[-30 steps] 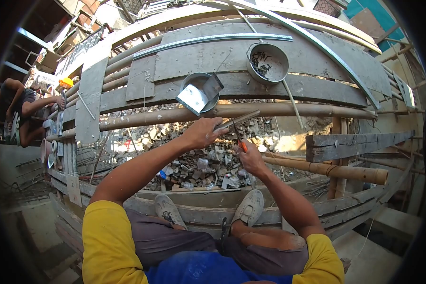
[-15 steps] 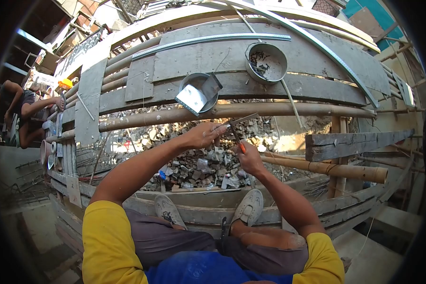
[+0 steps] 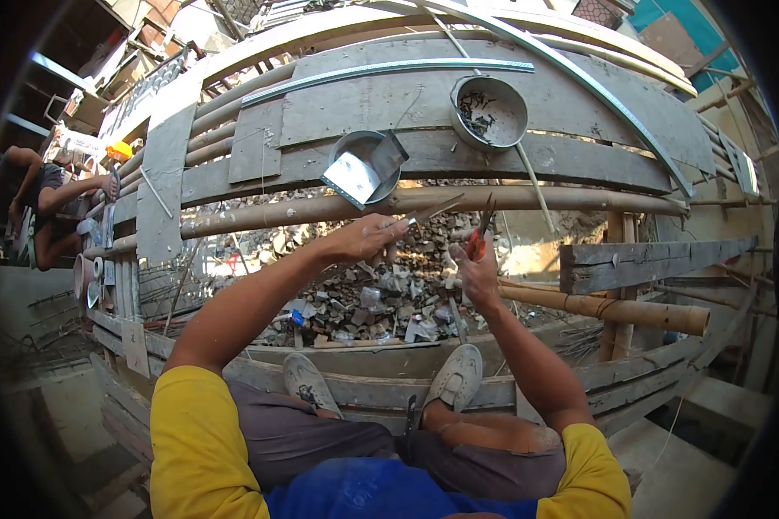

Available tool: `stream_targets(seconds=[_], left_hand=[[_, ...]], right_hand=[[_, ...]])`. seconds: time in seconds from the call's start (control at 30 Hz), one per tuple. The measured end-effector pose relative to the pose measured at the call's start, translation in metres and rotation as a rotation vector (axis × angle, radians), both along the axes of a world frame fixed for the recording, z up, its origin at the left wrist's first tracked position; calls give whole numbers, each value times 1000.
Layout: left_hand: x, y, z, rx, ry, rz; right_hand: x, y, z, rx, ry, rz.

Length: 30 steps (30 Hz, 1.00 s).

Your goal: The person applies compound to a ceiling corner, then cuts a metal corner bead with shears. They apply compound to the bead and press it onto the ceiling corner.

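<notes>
My left hand (image 3: 377, 238) is closed on a thin metal strip (image 3: 437, 208) that points up and right from its fingers. My right hand (image 3: 478, 270) grips red-handled snips (image 3: 483, 232), their dark blades pointing up, just right of the strip and apart from it. Beyond my left hand, a round metal pan (image 3: 389, 180) sits on the planks with a shiny bent metal piece (image 3: 355, 178) in it. A round metal pot (image 3: 488, 112) holding small dark pieces stands farther back to the right.
Bamboo poles (image 3: 320, 208) and planks (image 3: 346, 104) form the scaffold. Long metal channels (image 3: 389, 71) lie across it. Rubble (image 3: 372, 303) lies below my hands. A thick beam (image 3: 658, 262) juts in at right. Another person (image 3: 56, 195) is at far left.
The snips have moved up and right, away from the metal strip, with my right hand. My left hand has shifted slightly left, and the strip tilts more upward.
</notes>
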State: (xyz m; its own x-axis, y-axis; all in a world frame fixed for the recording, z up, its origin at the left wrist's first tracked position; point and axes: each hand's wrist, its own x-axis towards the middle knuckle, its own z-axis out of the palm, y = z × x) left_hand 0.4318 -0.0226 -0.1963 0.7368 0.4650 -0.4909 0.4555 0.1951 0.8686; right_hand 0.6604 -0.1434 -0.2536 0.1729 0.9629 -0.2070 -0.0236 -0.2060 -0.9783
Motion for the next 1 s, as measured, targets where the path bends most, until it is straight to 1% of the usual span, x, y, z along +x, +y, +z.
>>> stream_targets(seconds=[0.07, 0.1, 0.13, 0.2, 0.23, 0.3, 0.33, 0.4, 0.43, 0.47, 0.5, 0.53, 0.6, 0.63, 0.67, 0.73, 0.87, 0.93, 1.0], left_hand=[[3, -7, 6, 23, -13, -69], [5, -8, 6, 10, -2, -84], [6, -8, 6, 10, -2, -84], [6, -8, 6, -26, 5, -117], [5, -5, 0, -26, 6, -116], [6, 2, -9, 311, -32, -129], [6, 0, -9, 310, -31, -127], [8, -5, -4, 324, 63, 128], [8, -4, 0, 323, 64, 130], [8, -1, 5, 345, 126, 136], [8, 1, 7, 365, 189, 142], [8, 1, 8, 362, 190, 143], [11, 1, 8, 524, 328, 197], [11, 2, 8, 468, 283, 226], [11, 1, 8, 468, 282, 226], [13, -2, 9, 545, 262, 222], [16, -4, 6, 532, 280, 202], [18, -5, 1, 591, 263, 210], [18, -5, 0, 583, 271, 202]], right_hand=[[-1, 14, 23, 241, 56, -143], [4, 16, 26, 149, 80, -127], [6, 19, 24, 149, 79, -127], [10, 24, 14, 227, -68, -124], [11, 24, 8, 227, -67, -122], [10, 19, 1, 244, -360, -213], [9, 15, 1, 244, -360, -211], [6, 3, 5, -58, -228, -5], [1, -1, 13, -110, -322, 67], [-1, -5, 11, -111, -322, 68], [-3, -9, 11, -127, -386, 140], [-6, -12, 11, -143, -450, 212], [-11, -16, 16, -141, -430, 191], [-12, -15, 19, -190, -451, 213], [-13, -15, 21, -237, -473, 235], [-15, -12, 23, -230, -489, 250], [-18, -6, 24, -236, -517, 305], [-19, -4, 23, -249, -507, 302], [-21, -4, 24, -262, -496, 300]])
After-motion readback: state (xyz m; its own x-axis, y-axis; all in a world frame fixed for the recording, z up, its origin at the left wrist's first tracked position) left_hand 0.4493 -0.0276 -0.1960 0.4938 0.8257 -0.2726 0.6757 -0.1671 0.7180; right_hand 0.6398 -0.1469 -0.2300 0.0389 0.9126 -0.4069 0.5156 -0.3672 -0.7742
